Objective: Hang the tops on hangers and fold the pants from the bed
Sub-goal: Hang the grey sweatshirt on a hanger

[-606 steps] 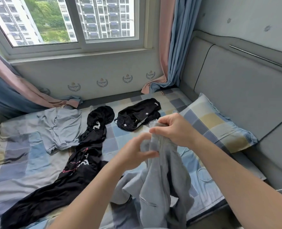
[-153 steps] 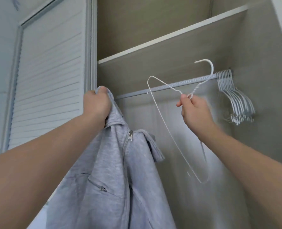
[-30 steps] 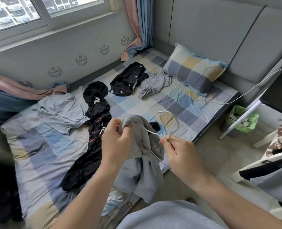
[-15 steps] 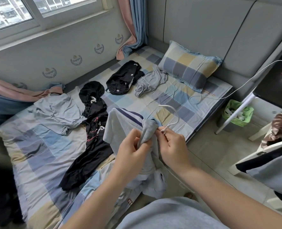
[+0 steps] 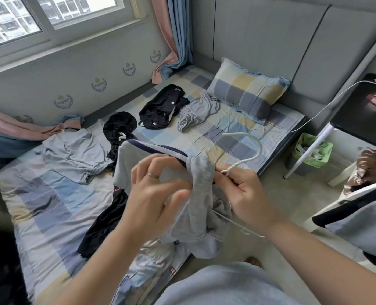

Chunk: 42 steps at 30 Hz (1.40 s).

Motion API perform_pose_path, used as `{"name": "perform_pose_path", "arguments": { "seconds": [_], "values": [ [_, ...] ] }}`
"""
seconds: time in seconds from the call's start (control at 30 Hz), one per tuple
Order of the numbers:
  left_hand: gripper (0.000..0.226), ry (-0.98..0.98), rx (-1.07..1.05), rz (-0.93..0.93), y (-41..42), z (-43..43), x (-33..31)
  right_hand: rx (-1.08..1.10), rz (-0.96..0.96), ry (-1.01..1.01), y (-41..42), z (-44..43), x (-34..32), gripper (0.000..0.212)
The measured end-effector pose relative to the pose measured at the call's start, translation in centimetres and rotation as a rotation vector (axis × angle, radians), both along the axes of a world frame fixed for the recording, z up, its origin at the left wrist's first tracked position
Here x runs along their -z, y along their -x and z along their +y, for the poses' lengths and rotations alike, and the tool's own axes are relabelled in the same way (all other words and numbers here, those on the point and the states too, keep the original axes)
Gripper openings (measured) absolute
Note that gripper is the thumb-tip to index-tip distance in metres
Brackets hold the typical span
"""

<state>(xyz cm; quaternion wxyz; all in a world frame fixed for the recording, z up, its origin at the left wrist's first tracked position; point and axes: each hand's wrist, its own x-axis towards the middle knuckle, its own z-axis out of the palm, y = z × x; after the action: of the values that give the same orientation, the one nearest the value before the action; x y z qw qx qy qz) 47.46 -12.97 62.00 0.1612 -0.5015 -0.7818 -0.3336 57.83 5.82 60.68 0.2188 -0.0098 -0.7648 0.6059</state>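
I hold a grey zip top (image 5: pixel 199 203) with a dark striped collar over the bed's edge. My left hand (image 5: pixel 154 190) grips the cloth near the collar. My right hand (image 5: pixel 242 190) pinches the neck of a white wire hanger (image 5: pixel 252 146), whose hook sticks up to the right and whose lower wire runs under the cloth. On the bed (image 5: pixel 50 199) lie a long black garment (image 5: pixel 107 216), a light grey piece (image 5: pixel 72 150), a black piece with white crosses (image 5: pixel 162 111) and a crumpled grey piece (image 5: pixel 195 113).
A checked pillow (image 5: pixel 246 91) leans on the grey padded headboard. A green-lined bin (image 5: pixel 310 153) stands on the floor under a black table (image 5: pixel 363 119) with a white cable. A white chair with clothes (image 5: pixel 358 208) is at the right. The window wall runs behind the bed.
The top's collar has spread wider to the left over the hanger. My left hand has shifted left along the cloth. The hanger's hook now stands out further to the right.
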Motion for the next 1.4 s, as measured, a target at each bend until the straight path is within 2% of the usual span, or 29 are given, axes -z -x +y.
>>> {"name": "perform_pose_path", "arguments": {
  "seconds": [0.07, 0.1, 0.17, 0.23, 0.3, 0.47, 0.7, 0.77, 0.87, 0.97, 1.07, 1.13, 1.2, 1.23, 1.27, 1.4],
  "values": [
    [0.021, -0.018, -0.014, 0.074, 1.6, -0.4, -1.3, -0.049, -0.017, -0.029, -0.3, 0.5, -0.4, 0.027],
    [0.027, 0.044, -0.038, 0.113, 2.5, -0.4, -2.2, -0.072, -0.029, -0.052, -0.3, 0.6, -0.6, 0.027],
    [0.05, 0.314, 0.0, 0.056, 4.1, -0.1, -3.9, -0.097, -0.06, -0.076, -0.3, 0.8, -0.7, 0.03],
    [0.056, 0.561, 0.073, -0.06, 4.6, 0.3, -4.7, -0.112, -0.082, -0.075, -0.2, 1.0, -0.9, 0.033],
    [0.057, 0.629, 0.105, -0.067, 4.1, 0.7, -3.9, -0.105, -0.085, -0.085, -0.1, 1.6, -1.1, 0.03],
    [0.054, 0.464, 0.105, -0.186, 1.7, 1.4, -1.2, -0.023, -0.033, -0.223, 0.7, 1.3, -0.9, 0.039],
    [0.043, 0.299, 0.047, -0.285, 1.0, 1.8, 0.5, -0.006, -0.07, -0.335, 1.8, 1.9, -0.4, 0.024],
    [0.046, 0.147, -0.015, -0.336, 1.2, 1.6, 0.8, 0.112, -0.038, -0.371, 1.7, 2.5, -0.4, 0.017],
    [0.048, -0.036, -0.149, -0.394, 1.1, 1.3, 1.1, 0.392, 0.042, -0.351, 0.5, 3.1, 0.6, 0.025],
    [0.05, -0.117, -0.197, -0.416, 1.0, 0.9, 0.9, 0.475, 0.052, -0.373, -0.9, 2.4, 2.6, 0.029],
    [0.049, -0.129, -0.257, -0.465, 0.5, 1.1, 1.1, 0.353, 0.004, -0.447, -0.5, 1.3, 3.5, 0.033],
    [0.047, -0.168, -0.283, -0.512, 0.1, 1.3, 1.4, 0.151, -0.145, -0.41, 0.6, 0.8, 3.5, 0.032],
    [0.044, -0.208, -0.313, -0.556, 0.0, 1.3, 1.7, -0.025, -0.282, -0.319, 1.6, 0.5, 3.6, 0.019],
    [0.043, -0.217, -0.333, -0.57, 0.0, 1.3, 1.9, -0.065, -0.299, -0.279, 1.8, 0.5, 3.7, 0.01],
    [0.042, -0.219, -0.353, -0.578, 0.2, 1.3, 2.0, -0.085, -0.289, -0.245, 1.9, 0.4, 3.7, 0.01],
    [0.046, -0.138, -0.429, -0.485, 0.7, 0.9, 2.1, -0.17, -0.322, -0.13, 1.9, 0.8, 4.6, 0.027]
  ]
}}
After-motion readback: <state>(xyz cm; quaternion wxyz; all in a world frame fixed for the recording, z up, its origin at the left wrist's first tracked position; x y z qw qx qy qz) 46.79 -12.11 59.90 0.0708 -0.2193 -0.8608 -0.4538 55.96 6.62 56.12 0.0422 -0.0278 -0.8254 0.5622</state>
